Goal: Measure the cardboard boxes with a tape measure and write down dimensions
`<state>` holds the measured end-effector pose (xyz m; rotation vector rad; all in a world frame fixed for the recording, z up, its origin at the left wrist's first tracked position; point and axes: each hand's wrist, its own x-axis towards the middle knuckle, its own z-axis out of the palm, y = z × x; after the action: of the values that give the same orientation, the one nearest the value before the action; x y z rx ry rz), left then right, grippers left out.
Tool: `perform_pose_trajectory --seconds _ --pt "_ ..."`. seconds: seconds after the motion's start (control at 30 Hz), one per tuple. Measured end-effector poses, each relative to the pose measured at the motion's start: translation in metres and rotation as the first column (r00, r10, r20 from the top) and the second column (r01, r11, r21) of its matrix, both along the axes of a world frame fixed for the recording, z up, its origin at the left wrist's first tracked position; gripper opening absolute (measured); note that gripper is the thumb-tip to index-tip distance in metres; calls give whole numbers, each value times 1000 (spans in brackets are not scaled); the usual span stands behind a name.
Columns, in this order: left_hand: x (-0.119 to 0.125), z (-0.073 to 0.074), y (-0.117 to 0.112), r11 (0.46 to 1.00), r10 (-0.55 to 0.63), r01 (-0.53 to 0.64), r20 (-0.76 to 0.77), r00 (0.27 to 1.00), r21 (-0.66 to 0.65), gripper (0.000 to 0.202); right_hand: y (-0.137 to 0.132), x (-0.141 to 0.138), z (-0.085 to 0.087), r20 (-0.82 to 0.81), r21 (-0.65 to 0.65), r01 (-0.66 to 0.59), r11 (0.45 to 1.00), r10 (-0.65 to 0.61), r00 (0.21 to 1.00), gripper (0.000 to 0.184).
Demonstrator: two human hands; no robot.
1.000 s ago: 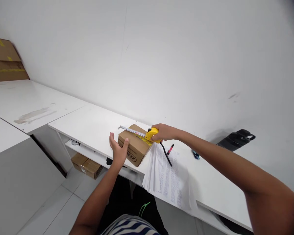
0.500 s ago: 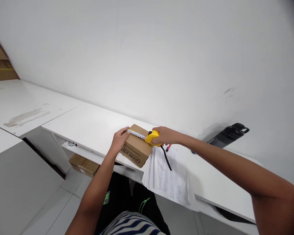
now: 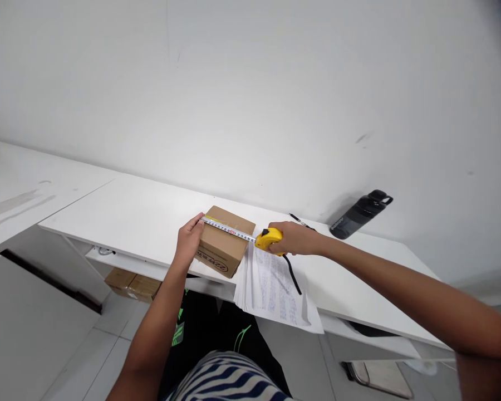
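Note:
A small brown cardboard box (image 3: 223, 250) with black print on its front side sits on the white desk (image 3: 137, 217). Across its top runs the pulled-out blade of a tape measure, its yellow case (image 3: 268, 239) just past the box's right edge. My right hand (image 3: 294, 238) is closed round that case, and a black strap hangs down from it. At the box's left edge, my left hand (image 3: 188, 238) pinches the end of the blade against the cardboard. Handwritten paper sheets (image 3: 275, 289) lie right of the box, below the tape case.
A dark water bottle (image 3: 359, 214) stands by the wall at the right, with a pen (image 3: 298, 220) lying left of it. Under the desk, on a lower level, are brown cartons (image 3: 132, 285). A flat pale object (image 3: 378, 377) rests below at the lower right.
My right hand has drawn the tape case rightward, off the box top, so more blade shows. My left hand stays at the box's left edge. The view has shifted to the right.

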<state>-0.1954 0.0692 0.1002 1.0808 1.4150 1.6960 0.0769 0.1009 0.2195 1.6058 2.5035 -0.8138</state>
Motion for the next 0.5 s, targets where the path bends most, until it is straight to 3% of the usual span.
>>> perform_pose_trajectory --seconds 0.33,0.5 --pt "-2 -1 3 1000 -4 3 -55 998 -9 41 3 -18 -2 51 133 -61 989 55 997 23" --pt "1 -2 5 1000 4 -4 18 1000 8 43 -1 -15 -7 32 132 -69 989 66 997 23"
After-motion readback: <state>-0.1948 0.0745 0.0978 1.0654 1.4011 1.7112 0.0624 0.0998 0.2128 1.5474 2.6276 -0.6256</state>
